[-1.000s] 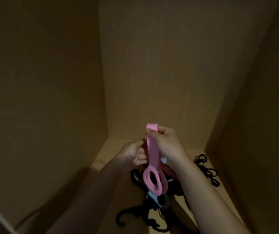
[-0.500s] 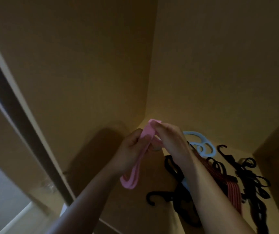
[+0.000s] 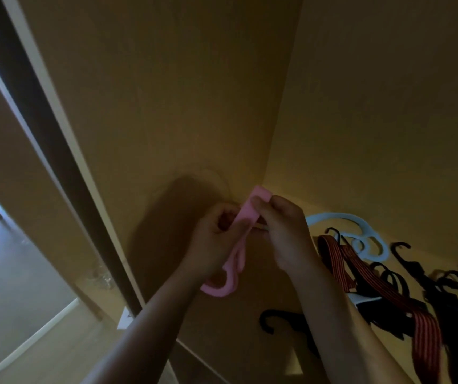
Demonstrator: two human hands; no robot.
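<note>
Both my hands hold a pink plastic hanger (image 3: 245,214) up in front of the inner corner of a dim wooden wardrobe. My left hand (image 3: 216,245) is curled round its middle, and the hanger's looped lower end hangs below that hand. My right hand (image 3: 283,231) pinches the upper end between thumb and fingers. The light is low and fine detail of the hanger is hard to make out.
On the wardrobe floor (image 3: 263,295) to the right lie a pale blue hanger (image 3: 360,225), a red-and-black striped strap (image 3: 388,286) and several black hangers (image 3: 443,295). The wardrobe's side wall (image 3: 166,106) and dark door frame (image 3: 42,128) stand left; a lighter room floor (image 3: 14,286) shows beyond.
My view has swung left, showing the door frame and room. The pink hanger went from hanging upright in my right hand to slanting across both hands, with my left hand now gripping it.
</note>
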